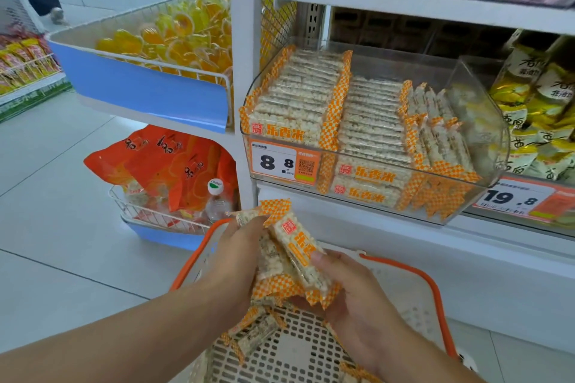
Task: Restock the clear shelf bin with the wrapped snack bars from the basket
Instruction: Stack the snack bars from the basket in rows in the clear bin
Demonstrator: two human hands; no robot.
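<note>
A bunch of wrapped snack bars, pale puffed rice in orange-checked wrappers, is held between both hands above the basket. My left hand grips the bunch from the left; my right hand holds it from below and the right. The white basket with orange handles sits under my hands, with a few loose bars on its perforated floor. The clear shelf bin on the shelf above holds two neat rows of the same bars and several leaning bars at its right.
A price tag "8.8" is fixed to the bin's front. A neighbouring bin of yellow packets stands to the right. Left of the white upright are a wire basket of orange jelly cups and a lower basket with orange bags and a bottle.
</note>
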